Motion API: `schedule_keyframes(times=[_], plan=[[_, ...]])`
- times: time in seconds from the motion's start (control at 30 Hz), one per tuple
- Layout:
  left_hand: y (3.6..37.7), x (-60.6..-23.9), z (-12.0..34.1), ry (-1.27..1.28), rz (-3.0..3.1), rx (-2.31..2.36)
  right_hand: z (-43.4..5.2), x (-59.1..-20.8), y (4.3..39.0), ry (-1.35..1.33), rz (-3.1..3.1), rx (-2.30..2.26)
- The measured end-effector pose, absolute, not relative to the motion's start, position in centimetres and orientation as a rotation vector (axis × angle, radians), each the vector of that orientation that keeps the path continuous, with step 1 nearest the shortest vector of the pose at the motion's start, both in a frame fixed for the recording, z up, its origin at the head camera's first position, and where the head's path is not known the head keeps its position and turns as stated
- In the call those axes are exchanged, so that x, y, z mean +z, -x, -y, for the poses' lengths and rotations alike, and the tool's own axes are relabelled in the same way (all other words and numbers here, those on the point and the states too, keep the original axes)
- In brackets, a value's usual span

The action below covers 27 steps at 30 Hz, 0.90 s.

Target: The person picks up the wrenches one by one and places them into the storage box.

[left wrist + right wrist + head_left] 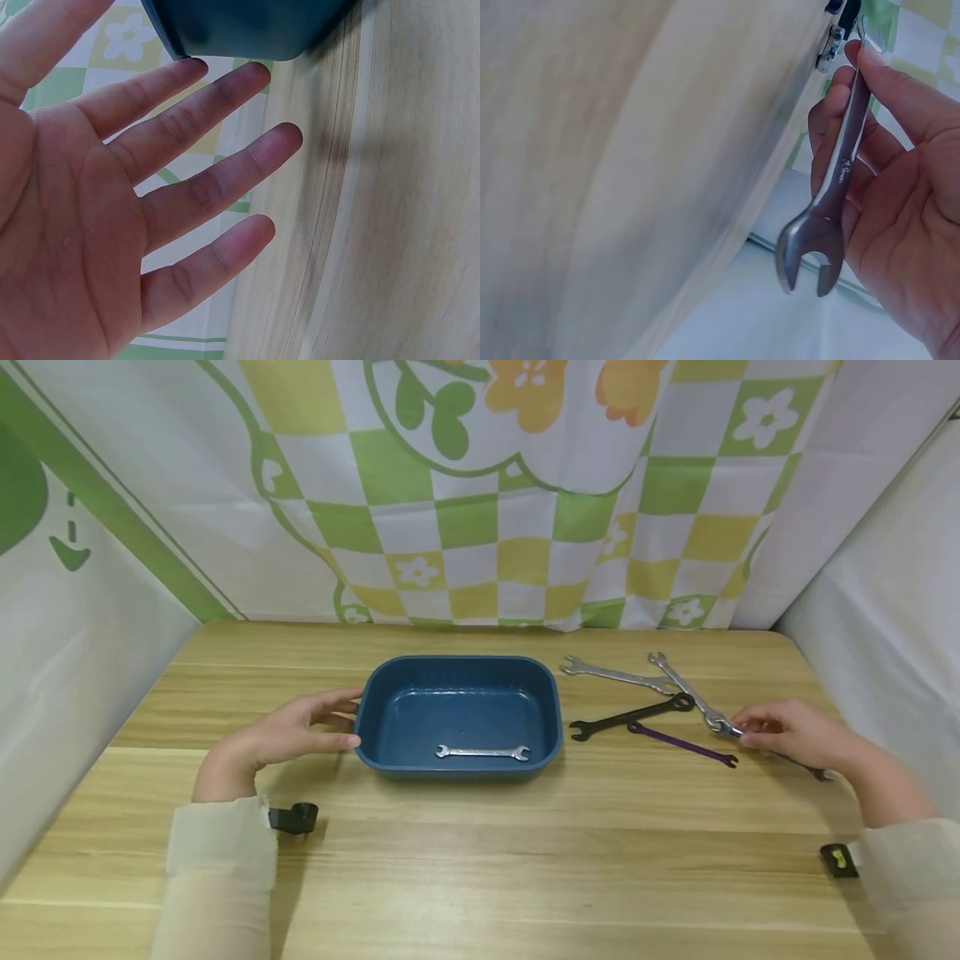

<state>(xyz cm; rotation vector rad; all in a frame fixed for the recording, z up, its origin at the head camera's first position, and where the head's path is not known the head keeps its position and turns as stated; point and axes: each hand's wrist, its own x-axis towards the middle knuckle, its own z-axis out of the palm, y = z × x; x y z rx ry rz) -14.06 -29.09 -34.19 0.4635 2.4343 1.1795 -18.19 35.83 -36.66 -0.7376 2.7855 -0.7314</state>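
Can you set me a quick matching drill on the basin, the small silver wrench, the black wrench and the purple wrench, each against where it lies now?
Things:
1. blue basin
2. small silver wrench
3. black wrench
4. purple wrench

Places:
A. on the table, just right of the basin
B. inside the basin
C. nearest the right hand
D. touched by the left hand fingertips

Pairs: 1-D, 2-B, 3-A, 4-C

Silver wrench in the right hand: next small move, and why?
Probably lift the silver open-end wrench and carry it toward the blue plastic tray. The right hand grips it, one small silver wrench lies inside, and the left hand touches the tray's side.
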Motion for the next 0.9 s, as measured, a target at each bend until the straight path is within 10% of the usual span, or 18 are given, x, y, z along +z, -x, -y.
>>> schedule_keyframes(times=[0.9], plan=[[14.1,-34.2,29.2,-0.464,-2.446,1.159,-31.5,-34.0,18.6,0.758,-2.81,-0.709]])
